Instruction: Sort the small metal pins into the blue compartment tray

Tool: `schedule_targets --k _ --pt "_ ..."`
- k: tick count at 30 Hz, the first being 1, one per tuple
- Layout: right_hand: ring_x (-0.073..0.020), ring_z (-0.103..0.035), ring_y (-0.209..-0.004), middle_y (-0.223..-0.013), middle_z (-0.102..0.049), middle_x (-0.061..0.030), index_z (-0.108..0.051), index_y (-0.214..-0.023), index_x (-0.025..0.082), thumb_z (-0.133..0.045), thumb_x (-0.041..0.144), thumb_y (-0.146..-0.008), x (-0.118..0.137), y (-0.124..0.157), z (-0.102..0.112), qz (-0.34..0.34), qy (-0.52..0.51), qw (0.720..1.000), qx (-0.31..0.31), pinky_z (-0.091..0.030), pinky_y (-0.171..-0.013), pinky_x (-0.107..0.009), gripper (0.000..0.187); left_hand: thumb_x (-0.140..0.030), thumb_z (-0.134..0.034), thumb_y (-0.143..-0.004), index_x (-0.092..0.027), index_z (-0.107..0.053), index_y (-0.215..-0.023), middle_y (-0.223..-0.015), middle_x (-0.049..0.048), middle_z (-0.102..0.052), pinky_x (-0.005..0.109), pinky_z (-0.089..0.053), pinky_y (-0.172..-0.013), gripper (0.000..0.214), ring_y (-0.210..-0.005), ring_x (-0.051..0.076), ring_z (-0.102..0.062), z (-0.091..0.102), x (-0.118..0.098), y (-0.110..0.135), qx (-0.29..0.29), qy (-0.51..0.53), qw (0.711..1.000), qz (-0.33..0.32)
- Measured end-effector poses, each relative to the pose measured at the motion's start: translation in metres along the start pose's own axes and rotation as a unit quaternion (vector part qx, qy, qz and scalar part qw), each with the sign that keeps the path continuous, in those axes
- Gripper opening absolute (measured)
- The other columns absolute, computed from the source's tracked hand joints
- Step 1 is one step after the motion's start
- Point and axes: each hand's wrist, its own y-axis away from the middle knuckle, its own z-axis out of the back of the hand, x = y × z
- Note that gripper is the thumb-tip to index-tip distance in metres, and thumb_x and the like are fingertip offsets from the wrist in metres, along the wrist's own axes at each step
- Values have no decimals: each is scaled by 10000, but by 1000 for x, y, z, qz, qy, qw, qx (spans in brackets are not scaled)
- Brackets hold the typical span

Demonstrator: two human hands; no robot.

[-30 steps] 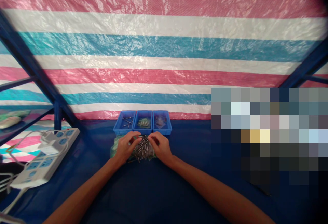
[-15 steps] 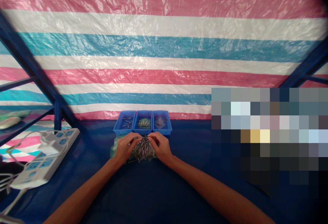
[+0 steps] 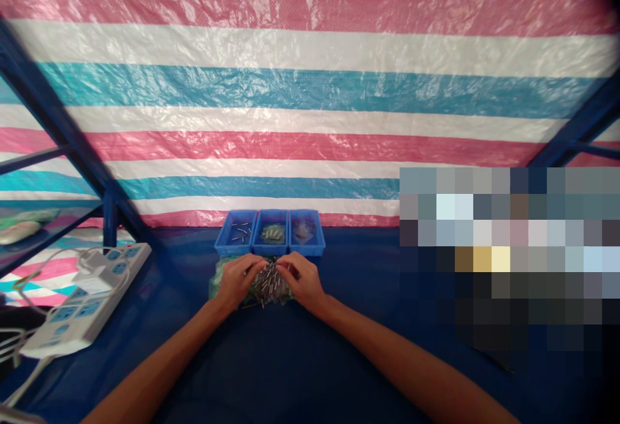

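Observation:
My left hand (image 3: pixel 238 280) is above the left side of a pile of small metal pins (image 3: pixel 272 285), with thumb and forefinger pinched together. Facing it from the right, my right hand (image 3: pixel 304 278) pinches in the same way. A narrow gap separates the two sets of fingertips, and whatever they hold is too small to make out. Under the pins lies a green plastic bag (image 3: pixel 216 282), partly hidden by the hands. Just behind stand three blue bins: the left bin (image 3: pixel 221 243) has several pins in it, the middle bin (image 3: pixel 270 249) and right bin (image 3: pixel 320 243) small bagged parts.
A white power strip (image 3: pixel 90 311) with plugs and cables lies on the left of the dark blue table (image 3: pixel 256 366). A striped plastic sheet (image 3: pixel 290 88) hangs behind, between blue frame bars (image 3: pixel 109 217). The right side is blurred out by blocks; a thin dark object lies before it.
Both hands held a thin metal piece between their fingertips earlier; that piece no longer shows clearly. The fingertips have dipped slightly, and the bins and pile look unmoved.

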Motion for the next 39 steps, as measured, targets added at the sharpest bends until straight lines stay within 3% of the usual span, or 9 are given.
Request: schedule_targets --k 12,16,23,26,30,39 --pt "-132 -521 -615 -740 -600 -25 -653 -889 187 -531 306 -908 -1 0 -1 8 0 1000 -3 -435 -604 -256 172 -356 -492 -910 -184 -672 -745 -602 -7 -630 210 -468 -642 299 -593 116 -591 1 -1 1 2 0 1000 2" --pt "-137 -528 -632 -746 -606 -29 -654 -879 186 -520 310 -915 2 0 0 9 -2 1000 -2 -438 -614 -259 186 -348 -495 -912 -177 -669 -795 -690 8 -666 215 -475 -659 270 -620 113 -595 2 -1 1 9 8 1000 0" --pt "-157 -556 -709 -736 -600 -39 -633 -808 180 -475 284 -936 2 -2 1 12 -10 1000 -11 -441 -678 -281 228 -301 -587 -863 -170 -658 -917 -931 62 -687 233 -509 -649 158 -694 119 -621 2 -6 0 -47 66 996 -46" --pt "-157 -551 -708 -727 -588 -36 -620 -781 181 -466 276 -939 2 -2 1 11 -10 1000 -7 -433 -680 -280 240 -271 -569 -875 -174 -671 -880 -921 67 -695 247 -520 -685 141 -800 147 -643 2 -7 0 -58 78 993 -60" --pt "-157 -547 -701 -720 -581 -34 -611 -766 184 -457 284 -941 2 -2 1 10 -13 1000 -5 -428 -677 -276 254 -266 -563 -878 -183 -683 -836 -848 46 -708 261 -526 -723 152 -769 147 -653 2 -8 0 -63 78 993 -63" --pt "-126 -504 -602 -757 -588 -21 -628 -985 172 -540 292 -901 1 0 1 -7 -8 1000 -9 -421 -611 -250 171 -295 -540 -892 -175 -673 -895 -798 20 -715 224 -523 -703 179 -645 118 -655 1 -2 1 -62 10 997 -34"
